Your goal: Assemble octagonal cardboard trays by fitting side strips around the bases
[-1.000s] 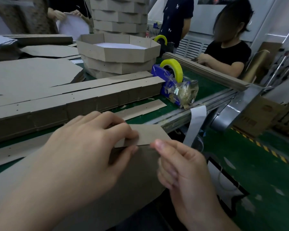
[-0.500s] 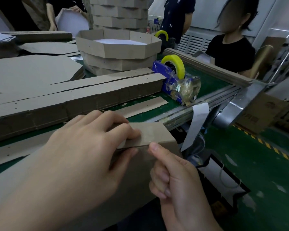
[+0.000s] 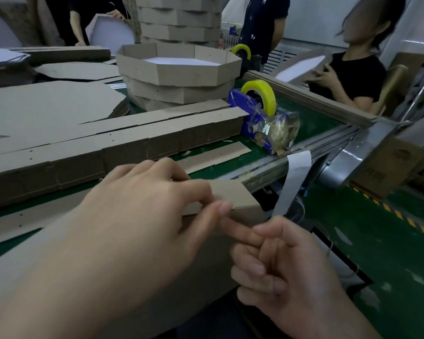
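A brown cardboard side strip [image 3: 233,192] lies at the near edge of the green table [image 3: 311,121], its end bent down over a large cardboard panel [image 3: 201,270] that slopes toward me. My left hand [image 3: 137,231] covers the strip, fingers curled over the top and thumb pinching the fold near the corner. My right hand [image 3: 284,270] is just right of it, with the index finger stretched out and its tip touching the panel under the fold. Its other fingers are curled and hold nothing.
Stacks of flat side strips [image 3: 137,140] run across the table behind my hands, with a loose strip [image 3: 216,155] beside them. A blue tape dispenser [image 3: 260,118] stands to the right, finished octagonal trays [image 3: 179,69] behind it. A seated person [image 3: 353,79] holds a tray at far right.
My right hand dropped lower and curled up, leaving only the index finger on the cardboard. My left thumb slid to the fold's corner. The seated person lifted a tray.
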The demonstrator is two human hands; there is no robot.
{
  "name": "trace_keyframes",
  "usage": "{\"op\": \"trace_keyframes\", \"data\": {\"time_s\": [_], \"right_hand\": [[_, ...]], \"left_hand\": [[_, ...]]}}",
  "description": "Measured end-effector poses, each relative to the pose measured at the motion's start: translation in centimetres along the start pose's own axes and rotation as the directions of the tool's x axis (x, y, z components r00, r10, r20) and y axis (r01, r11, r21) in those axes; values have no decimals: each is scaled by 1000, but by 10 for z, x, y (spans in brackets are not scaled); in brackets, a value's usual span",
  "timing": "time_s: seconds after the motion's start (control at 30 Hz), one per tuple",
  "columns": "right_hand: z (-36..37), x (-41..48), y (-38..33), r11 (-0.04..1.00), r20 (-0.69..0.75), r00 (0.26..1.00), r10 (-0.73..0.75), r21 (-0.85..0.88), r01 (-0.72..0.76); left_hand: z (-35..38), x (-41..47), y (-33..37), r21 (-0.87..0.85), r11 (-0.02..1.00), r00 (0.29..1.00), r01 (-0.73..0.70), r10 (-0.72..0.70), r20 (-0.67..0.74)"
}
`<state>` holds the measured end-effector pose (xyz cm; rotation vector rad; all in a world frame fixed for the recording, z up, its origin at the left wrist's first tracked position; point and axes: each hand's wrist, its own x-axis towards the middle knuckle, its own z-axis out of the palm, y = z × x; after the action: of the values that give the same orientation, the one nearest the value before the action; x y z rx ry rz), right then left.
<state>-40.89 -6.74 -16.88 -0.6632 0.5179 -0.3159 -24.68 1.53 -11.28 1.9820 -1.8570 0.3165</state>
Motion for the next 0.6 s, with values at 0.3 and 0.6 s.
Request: {"op": "trace_keyframes", "data": {"time_s": [0.3,0.6], "right_hand": [[-22,6,-5,931,268,950,158,281,-234],[-42,8,1,785,-368,694,-618,-331,524]], "left_hand": [[9,10,15,43,998,995,46,-42,-96],[8,3,8,130,991,998,-22,28,-49]]}}
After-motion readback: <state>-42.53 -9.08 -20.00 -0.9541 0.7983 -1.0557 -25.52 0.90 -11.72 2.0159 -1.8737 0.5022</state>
